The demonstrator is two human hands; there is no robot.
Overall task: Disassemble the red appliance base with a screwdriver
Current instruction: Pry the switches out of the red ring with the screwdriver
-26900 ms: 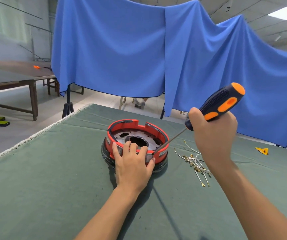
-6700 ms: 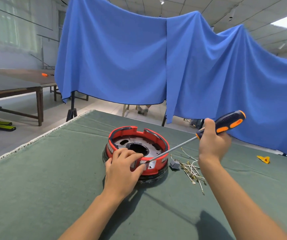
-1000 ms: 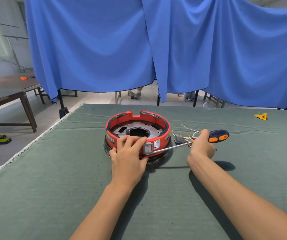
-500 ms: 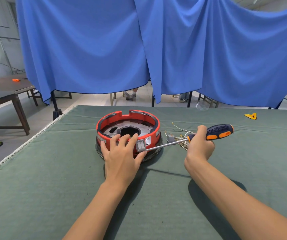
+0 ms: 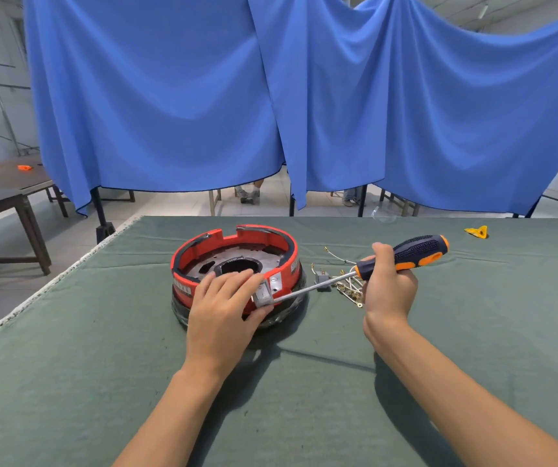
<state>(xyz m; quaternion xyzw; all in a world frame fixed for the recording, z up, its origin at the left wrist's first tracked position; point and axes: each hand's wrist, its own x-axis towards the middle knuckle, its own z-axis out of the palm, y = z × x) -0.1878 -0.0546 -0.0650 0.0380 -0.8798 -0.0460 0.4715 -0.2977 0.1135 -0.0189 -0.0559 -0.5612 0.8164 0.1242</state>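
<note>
The round red appliance base [image 5: 234, 241] stands on the green cloth-covered table [image 5: 69, 382], its metal inner plate and centre hole showing. My left hand [image 5: 223, 311] lies over its near rim, fingers and thumb pinching a small grey switch block [image 5: 262, 294] at the red wall. My right hand [image 5: 388, 288] grips a screwdriver [image 5: 415, 254] with a dark blue and orange handle. Its metal shaft runs left and down, and the tip meets the switch block beside my left thumb.
A tangle of loose wires with brass terminals [image 5: 345, 284] and a small grey part [image 5: 322, 276] lie just right of the base. A yellow piece [image 5: 477, 231] sits at the far right. Blue cloth [image 5: 304, 96] hangs behind the table; another table [image 5: 1, 193] stands left.
Over the last second the screwdriver handle rose slightly while the tip stayed at the switch block. My left hand kept its hold at the base's near rim.
</note>
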